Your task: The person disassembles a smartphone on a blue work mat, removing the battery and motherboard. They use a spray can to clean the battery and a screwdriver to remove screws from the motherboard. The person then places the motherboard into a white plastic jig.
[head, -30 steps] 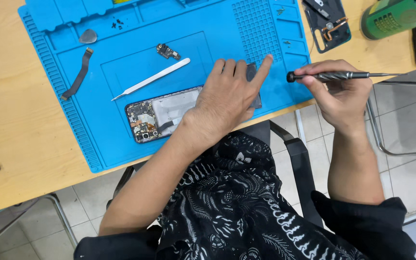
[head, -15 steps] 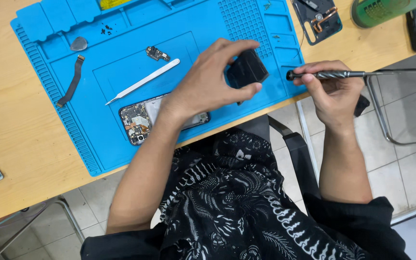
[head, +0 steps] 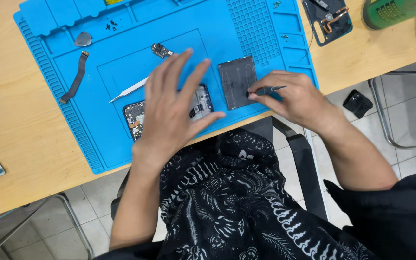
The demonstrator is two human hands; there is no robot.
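Note:
My left hand (head: 172, 108) hovers flat with fingers spread over an opened phone (head: 133, 118) lying on the blue work mat (head: 121, 29); it holds nothing. A flat black rectangular part (head: 237, 79) lies on the mat just right of the phone. My right hand (head: 297, 98) grips a thin screwdriver (head: 269, 89), and its fingertips rest on the right edge of that black part.
On the mat lie a white pry tool (head: 128, 90), a dark flex cable (head: 75, 77), a grey pick (head: 83, 38) and a small circuit board (head: 161, 50). A phone frame (head: 328, 19) and green roll (head: 391, 10) sit at the top right. The wooden table edge runs near my lap.
My left hand lifted the black part out of the phone, set it on the mat to the right and let go. My right hand moved left with the screwdriver onto it.

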